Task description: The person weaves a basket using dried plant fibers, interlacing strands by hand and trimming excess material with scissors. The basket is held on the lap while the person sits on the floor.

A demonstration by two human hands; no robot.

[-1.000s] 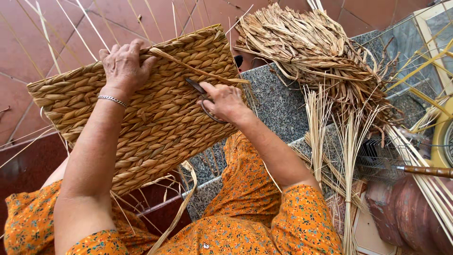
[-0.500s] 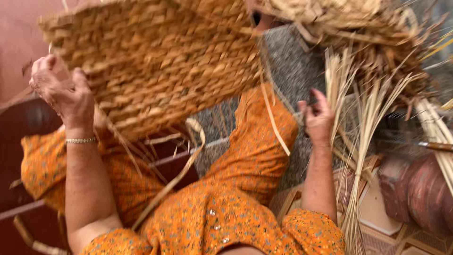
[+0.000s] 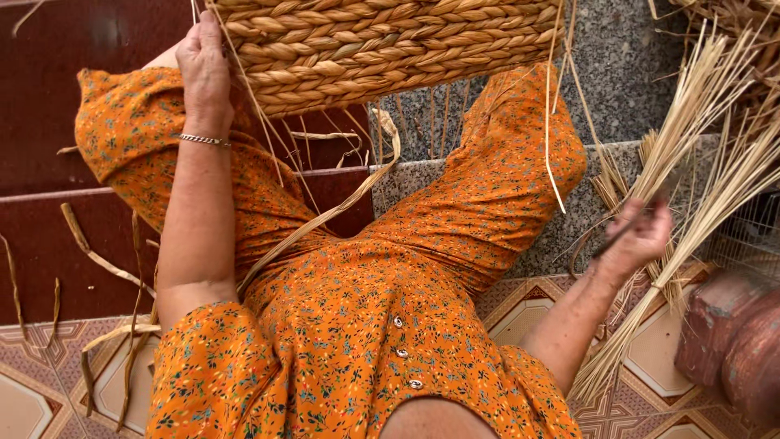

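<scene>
My left hand (image 3: 203, 69) grips the left edge of a woven straw basket panel (image 3: 382, 49) held across my knees at the top of the view. Loose flat strands (image 3: 341, 203) hang from its lower edge over my orange flowered dress. My right hand (image 3: 646, 236) is out to the right, off the basket, and closed on a slim dark tool (image 3: 615, 240), which is blurred. That hand rests against a bundle of pale straw stalks (image 3: 699, 122) fanned over the grey granite step (image 3: 626, 65).
A reddish clay pot (image 3: 731, 341) stands at the lower right, with a wire rack (image 3: 751, 236) above it. Dried strands (image 3: 89, 252) lie on the dark red step and on the patterned floor tiles (image 3: 49, 382) to the left.
My right hand left the basket and swung down to the straw bundle on the right. My left hand shifted to the panel's left edge. The view tipped down toward my lap.
</scene>
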